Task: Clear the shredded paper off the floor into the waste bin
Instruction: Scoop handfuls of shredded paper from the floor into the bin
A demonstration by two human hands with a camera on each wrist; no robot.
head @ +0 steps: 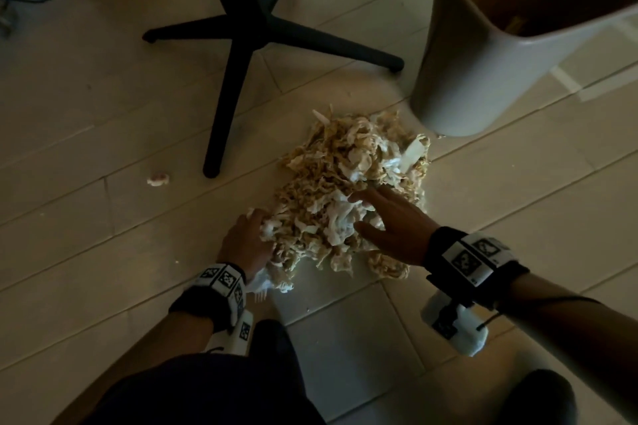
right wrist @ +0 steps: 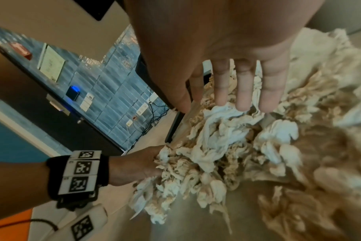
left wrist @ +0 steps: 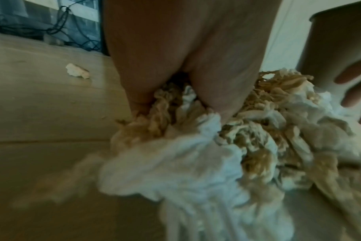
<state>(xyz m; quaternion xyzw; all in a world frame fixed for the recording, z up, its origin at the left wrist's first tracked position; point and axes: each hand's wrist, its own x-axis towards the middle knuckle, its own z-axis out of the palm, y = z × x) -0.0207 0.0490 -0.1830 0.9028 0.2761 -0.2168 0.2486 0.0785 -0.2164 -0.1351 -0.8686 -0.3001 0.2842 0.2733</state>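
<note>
Head view: hands (head: 324, 231) flank shredded paper (head: 348, 183) beside waste bin (head: 483, 72).

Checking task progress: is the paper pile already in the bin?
No, the paper pile lies on the floor beside the bin, with both hands at it.

Chair base (head: 248, 41) crowds pile's left; waste bin (head: 483, 55) right.
</note>
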